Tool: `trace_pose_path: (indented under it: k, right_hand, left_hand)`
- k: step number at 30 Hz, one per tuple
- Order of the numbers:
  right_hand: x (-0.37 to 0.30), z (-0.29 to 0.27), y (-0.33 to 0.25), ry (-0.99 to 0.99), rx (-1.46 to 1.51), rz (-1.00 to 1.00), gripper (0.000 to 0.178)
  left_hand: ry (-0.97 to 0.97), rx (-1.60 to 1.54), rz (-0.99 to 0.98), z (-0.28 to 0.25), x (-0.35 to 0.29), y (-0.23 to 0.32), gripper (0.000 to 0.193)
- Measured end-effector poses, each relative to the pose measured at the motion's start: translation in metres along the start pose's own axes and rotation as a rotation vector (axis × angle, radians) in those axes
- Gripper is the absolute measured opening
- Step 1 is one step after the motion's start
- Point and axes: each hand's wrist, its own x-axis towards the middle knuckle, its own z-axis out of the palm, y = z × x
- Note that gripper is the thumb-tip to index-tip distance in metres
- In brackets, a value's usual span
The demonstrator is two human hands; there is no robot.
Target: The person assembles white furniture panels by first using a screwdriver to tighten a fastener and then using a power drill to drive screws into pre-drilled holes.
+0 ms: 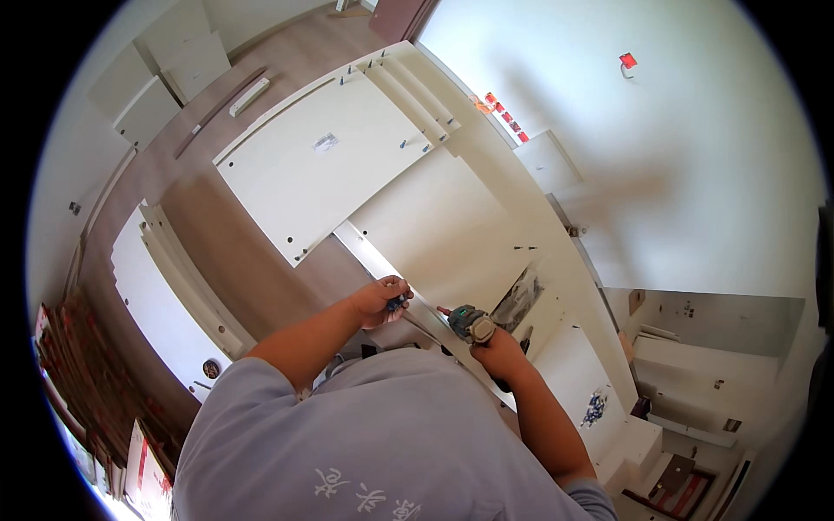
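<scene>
My left hand (pixel 373 306) is closed, with several small dark-blue fasteners (pixel 397 303) showing at its fingers. It is held above the near edge of a long white board. To its right, my right hand (pixel 501 354) is wrapped round the grip of a cordless drill (pixel 472 324), whose reddish tip points up and left. Beyond the drill lies a crumpled clear plastic bag (pixel 521 295) on a white panel. Further right, a heap of small metal and blue fasteners (pixel 594 408) rests on the white boards.
A white panel (pixel 321 165) with blue pegs and dark holes lies ahead, beside stacked narrow boards (pixel 417 91). More white boards (pixel 161 295) lie on the brown floor (pixel 221 226) at left. Folded cardboard (pixel 95 391) stands at lower left; a white wall (pixel 643 165) rises at right.
</scene>
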Motion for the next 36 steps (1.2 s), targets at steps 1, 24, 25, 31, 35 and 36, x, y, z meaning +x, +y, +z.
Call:
trace_pose_path:
  k: [1, 24, 25, 31, 35, 36]
  right_hand:
    - [0.0, 0.002, 0.002, 0.014, -0.024, -0.018, 0.039]
    - [0.002, -0.007, -0.046, -0.119, 0.682, -0.199, 0.043]
    - [0.005, -0.006, -0.05, -0.123, 0.697, -0.212, 0.043]
    - [0.028, -0.009, -0.063, -0.169, 0.757, -0.224, 0.045]
    - [0.037, -0.021, -0.084, -0.266, 0.756, -0.101, 0.046]
    - [0.039, -0.022, -0.089, -0.252, 0.732, -0.115, 0.042]
  left_hand:
    - [0.012, 0.014, 0.009, 0.0, 0.0, 0.0, 0.026]
    - [0.288, -0.171, 0.168, -0.005, 0.006, 0.01, 0.031]
    - [0.294, -0.177, 0.17, -0.006, 0.006, 0.01, 0.031]
    - [0.284, -0.157, 0.184, -0.015, 0.007, 0.013, 0.03]
    - [0.264, -0.072, 0.181, -0.024, 0.005, 0.021, 0.028]
    - [0.244, -0.033, 0.168, -0.026, 0.005, 0.022, 0.027]
